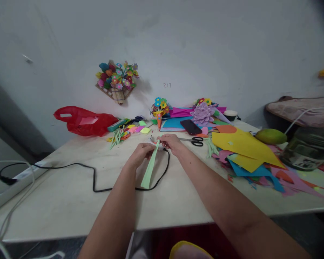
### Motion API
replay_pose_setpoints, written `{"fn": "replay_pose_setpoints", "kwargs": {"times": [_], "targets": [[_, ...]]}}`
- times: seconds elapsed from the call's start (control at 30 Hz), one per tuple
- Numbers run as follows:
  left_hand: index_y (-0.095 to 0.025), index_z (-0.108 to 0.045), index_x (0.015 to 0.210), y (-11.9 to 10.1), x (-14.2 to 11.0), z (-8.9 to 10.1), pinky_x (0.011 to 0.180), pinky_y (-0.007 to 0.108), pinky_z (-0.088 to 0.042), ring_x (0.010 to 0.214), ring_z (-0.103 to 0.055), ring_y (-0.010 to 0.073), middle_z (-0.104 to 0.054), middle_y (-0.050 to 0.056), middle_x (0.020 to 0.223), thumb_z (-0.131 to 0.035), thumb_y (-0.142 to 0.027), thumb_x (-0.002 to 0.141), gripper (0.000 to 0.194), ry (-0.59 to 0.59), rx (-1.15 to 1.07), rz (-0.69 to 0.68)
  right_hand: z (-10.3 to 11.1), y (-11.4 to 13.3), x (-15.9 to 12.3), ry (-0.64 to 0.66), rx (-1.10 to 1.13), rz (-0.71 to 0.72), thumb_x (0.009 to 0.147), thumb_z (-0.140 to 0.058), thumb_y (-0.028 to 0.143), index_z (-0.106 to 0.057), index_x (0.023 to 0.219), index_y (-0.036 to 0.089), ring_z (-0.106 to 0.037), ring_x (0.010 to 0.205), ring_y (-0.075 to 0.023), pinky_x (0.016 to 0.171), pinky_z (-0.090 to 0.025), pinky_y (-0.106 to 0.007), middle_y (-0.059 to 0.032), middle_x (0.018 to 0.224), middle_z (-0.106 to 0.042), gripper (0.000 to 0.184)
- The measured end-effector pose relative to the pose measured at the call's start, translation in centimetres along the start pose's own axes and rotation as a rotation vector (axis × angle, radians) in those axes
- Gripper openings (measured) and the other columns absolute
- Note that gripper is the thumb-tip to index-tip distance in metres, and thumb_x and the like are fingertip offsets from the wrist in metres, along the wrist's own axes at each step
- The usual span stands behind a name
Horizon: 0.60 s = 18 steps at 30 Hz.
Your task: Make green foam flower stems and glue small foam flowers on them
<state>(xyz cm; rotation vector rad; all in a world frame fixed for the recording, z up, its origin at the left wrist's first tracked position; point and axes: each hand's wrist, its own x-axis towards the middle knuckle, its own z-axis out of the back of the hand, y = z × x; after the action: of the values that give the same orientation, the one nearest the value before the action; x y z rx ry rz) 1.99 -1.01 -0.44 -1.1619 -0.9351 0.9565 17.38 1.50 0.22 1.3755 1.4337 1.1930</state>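
Note:
A long light green strip [150, 168], of paper or foam sheet, runs from my fingers toward the table's front, narrow at the far end and wider at the near end. My right hand [172, 143] pinches its narrow top. On the other side, my left hand [140, 154] has its fingers curled in against the strip's upper part; the fingertips are partly hidden. Just behind my hands lies a white tool with a black cord [167, 163], mostly covered by the fingers. Black-handled scissors [197, 141] rest right of my right hand.
Left are a red plastic bag [83, 120], thin green strips [118, 136] and coloured cut-outs [142, 127]. A phone [190, 127] and foam flowers [202, 113] stand behind. Yellow sheets [240, 145], scraps, a mango [271, 136] and a jar [307, 149] fill the right. The cord crosses the table.

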Motion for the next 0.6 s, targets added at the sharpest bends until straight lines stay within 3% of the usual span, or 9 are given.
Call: {"fn": "replay_pose_setpoints", "kwargs": {"times": [0.6], "targets": [[-0.012, -0.055, 0.059, 0.05, 0.0, 0.23, 0.04, 0.021, -0.024, 0.039, -0.041, 0.0068, -0.047, -0.002, 0.046, -0.056, -0.032, 0.066, 0.021, 0.044, 0.017, 0.012, -0.52, 0.24, -0.27, -0.013, -0.07, 0.051, 0.053, -0.069, 0.028, -0.056, 0.051, 0.014, -0.036, 0.035, -0.0038, 0.034, -0.018, -0.018, 0.0046, 0.038, -0.046, 0.019]]}}
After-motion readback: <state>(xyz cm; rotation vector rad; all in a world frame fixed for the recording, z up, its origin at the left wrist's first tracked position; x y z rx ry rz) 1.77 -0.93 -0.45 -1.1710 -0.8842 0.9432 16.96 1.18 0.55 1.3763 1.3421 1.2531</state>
